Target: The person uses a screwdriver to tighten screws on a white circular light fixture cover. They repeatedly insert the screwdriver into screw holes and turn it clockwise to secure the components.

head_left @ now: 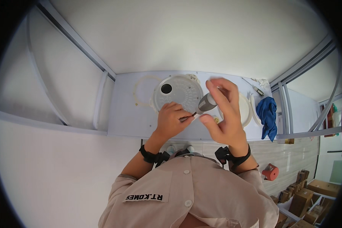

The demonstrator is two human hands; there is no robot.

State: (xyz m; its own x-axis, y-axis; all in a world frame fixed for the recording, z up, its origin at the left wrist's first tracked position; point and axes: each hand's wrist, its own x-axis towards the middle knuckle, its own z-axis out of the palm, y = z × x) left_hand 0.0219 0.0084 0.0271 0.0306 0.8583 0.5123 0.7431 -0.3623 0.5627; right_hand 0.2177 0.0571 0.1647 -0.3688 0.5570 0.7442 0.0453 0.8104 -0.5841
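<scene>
A grey screwdriver (206, 104) is tilted, its shaft running down-left to the fingertips of my left hand (171, 121). Those fingers are closed in a pinch around the shaft's lower end; whether a small part sits at the tip is hidden. Around the handle, my right hand (228, 114) has its thumb and fingers spread, slightly blurred, with the upper fingers bent over it. My left hand rests by the near edge of a round, pale lid-like part (182, 89) with a dark round hole (166, 89).
A thin pale ring (136, 92) lies left of the round part. To the right are a round cream-coloured piece (247, 110), a second screwdriver (258, 90) and a crumpled blue cloth (267, 114). A red stool (270, 172) and cardboard boxes (301, 201) stand on the floor.
</scene>
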